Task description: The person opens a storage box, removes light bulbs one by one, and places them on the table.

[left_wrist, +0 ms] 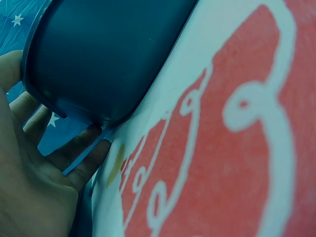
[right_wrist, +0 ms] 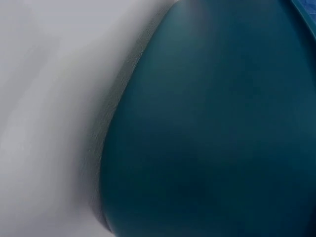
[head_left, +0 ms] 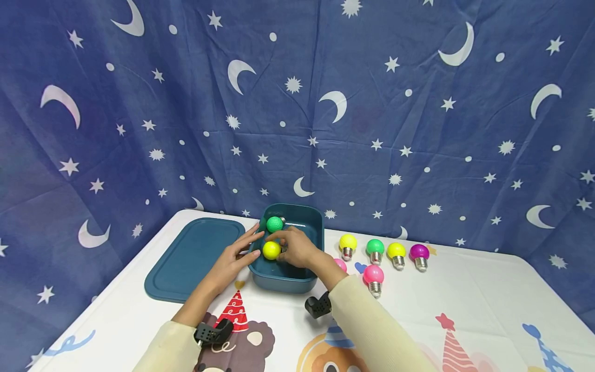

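Observation:
A dark teal box (head_left: pixel 284 283) stands on the table, its outer wall filling most of the right wrist view. Inside it, toward the back left, lies a green light bulb (head_left: pixel 274 223). My right hand (head_left: pixel 301 249) reaches into the box and pinches a yellow light bulb (head_left: pixel 271 250) near its metal base, close to the left wall; its fingertips are partly hidden. Against the box's left side rests my left hand (head_left: pixel 230 264), with fingers extended and spread. The left wrist view shows its fingers (left_wrist: pixel 79 148) along the box's outer wall (left_wrist: pixel 108 54).
A flat teal lid (head_left: pixel 192 258) lies left of the box. To the right are more bulbs: yellow (head_left: pixel 347 243), green (head_left: pixel 375 247), another yellow (head_left: pixel 396 251), purple (head_left: pixel 420 252) and pink (head_left: pixel 373 275). A second pink bulb (head_left: pixel 341 264) is partly behind my right forearm. A blue curtain (head_left: pixel 362 170) hangs behind.

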Demonstrator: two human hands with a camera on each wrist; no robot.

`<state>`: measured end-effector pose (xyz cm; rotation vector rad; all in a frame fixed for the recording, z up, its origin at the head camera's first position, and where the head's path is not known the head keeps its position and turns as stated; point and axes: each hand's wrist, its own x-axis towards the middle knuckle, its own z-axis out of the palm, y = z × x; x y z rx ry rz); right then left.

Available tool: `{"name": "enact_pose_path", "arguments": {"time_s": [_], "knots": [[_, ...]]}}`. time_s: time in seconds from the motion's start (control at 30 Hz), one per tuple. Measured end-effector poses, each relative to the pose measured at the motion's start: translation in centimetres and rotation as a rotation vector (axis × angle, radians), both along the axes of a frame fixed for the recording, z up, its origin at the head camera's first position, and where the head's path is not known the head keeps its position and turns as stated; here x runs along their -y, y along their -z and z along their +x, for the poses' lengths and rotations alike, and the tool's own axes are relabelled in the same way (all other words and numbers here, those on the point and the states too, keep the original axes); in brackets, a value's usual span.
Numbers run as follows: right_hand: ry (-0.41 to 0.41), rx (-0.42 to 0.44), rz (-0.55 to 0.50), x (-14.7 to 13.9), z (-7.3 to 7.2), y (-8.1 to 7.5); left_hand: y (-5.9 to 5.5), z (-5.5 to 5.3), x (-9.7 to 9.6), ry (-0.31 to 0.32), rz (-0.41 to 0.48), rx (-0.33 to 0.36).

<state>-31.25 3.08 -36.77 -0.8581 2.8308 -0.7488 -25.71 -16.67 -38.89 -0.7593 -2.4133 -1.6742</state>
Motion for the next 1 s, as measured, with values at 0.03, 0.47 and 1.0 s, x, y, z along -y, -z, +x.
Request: {"name": "enact_pose_path", "arguments": {"time_s": [0.03, 0.47, 1.0], "knots": [[0.001, 0.005, 0.004, -0.1, 0.0, 0.0, 0.2, -0.2, 0.0, -0.001, 0.003, -0.003], [0.008, 0.061, 0.023, -0.1, 0.4, -0.6, 3.0, -1.9, 0.5, -0.013, 0.008, -0.016], [0.106, -0.017, -0.192, -3.4, 4.0, -3.1, 2.3, -1.4, 0.4, -0.026, 0.004, -0.025]]}}
